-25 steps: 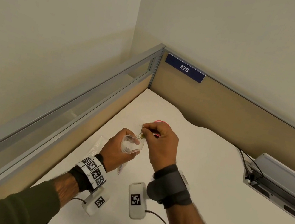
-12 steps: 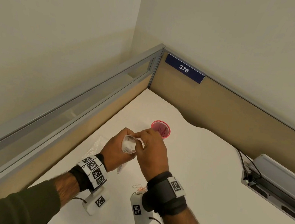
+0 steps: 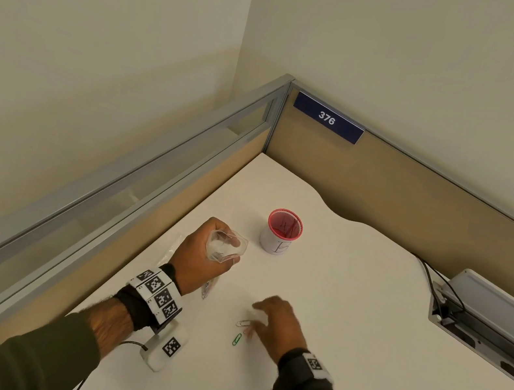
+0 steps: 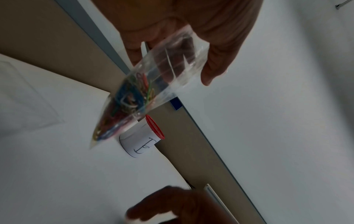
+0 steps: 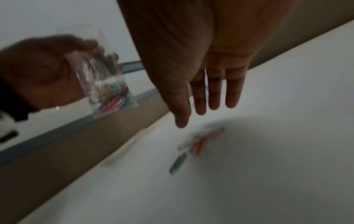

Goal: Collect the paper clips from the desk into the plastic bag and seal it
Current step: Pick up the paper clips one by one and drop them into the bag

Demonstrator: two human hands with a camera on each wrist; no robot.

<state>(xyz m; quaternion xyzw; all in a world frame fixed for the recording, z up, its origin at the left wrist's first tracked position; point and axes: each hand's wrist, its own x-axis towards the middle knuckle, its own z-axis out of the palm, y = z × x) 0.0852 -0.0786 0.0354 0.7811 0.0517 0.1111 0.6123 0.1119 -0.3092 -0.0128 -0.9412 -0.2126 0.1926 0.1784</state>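
Note:
My left hand (image 3: 204, 254) grips a small clear plastic bag (image 3: 226, 245) above the desk, its mouth held open upward. The left wrist view shows the bag (image 4: 149, 91) holding several coloured paper clips. My right hand (image 3: 274, 325) hovers low over the desk with straight, spread fingers and holds nothing. Just left of its fingertips lie a silver paper clip (image 3: 243, 323), a green paper clip (image 3: 237, 339) and an orange one partly under the fingers. In the right wrist view the loose clips (image 5: 197, 145) lie blurred below the fingers (image 5: 214, 91).
A white cup with a red mesh rim (image 3: 282, 233) stands on the white desk (image 3: 348, 314) behind the hands. Another clear bag (image 3: 172, 248) lies flat by the left partition (image 3: 181, 188). A grey cable box (image 3: 494, 319) sits at the right edge.
My right hand left the bag's mouth and came down toward me to the loose clips on the desk. The left hand stayed up with the bag.

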